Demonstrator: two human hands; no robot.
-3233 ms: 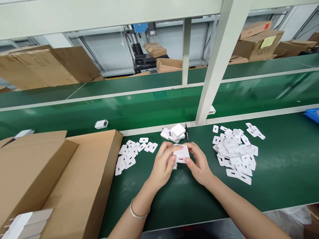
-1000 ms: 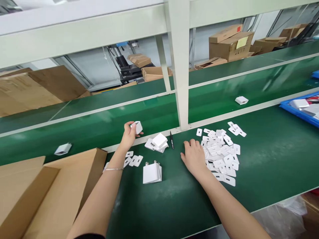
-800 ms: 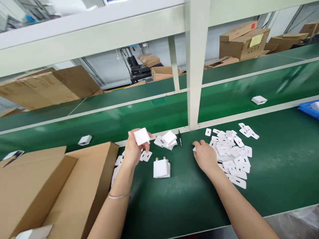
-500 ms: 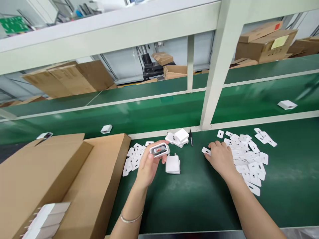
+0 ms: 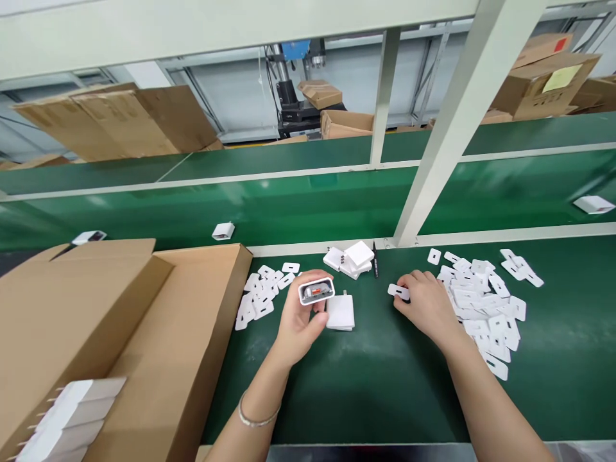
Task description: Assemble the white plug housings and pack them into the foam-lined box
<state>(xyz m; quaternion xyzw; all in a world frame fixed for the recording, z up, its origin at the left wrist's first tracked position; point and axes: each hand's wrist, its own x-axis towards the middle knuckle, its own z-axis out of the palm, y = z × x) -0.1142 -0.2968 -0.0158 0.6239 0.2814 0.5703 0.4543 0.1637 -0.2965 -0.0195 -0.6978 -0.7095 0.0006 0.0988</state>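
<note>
1. Green table (image 5: 366, 385) fills the bottom of the frame.
2. Left hand (image 5: 301, 321), at the middle, is closed around an open white charger (image 5: 316, 290).
3. Right hand (image 5: 428, 307), beside it, pinches a small white plate (image 5: 398, 291).

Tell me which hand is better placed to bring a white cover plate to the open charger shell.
Right. The right hand already pinches a cover plate beside the pile of plates, while the left hand is occupied holding the open charger shell.
</note>
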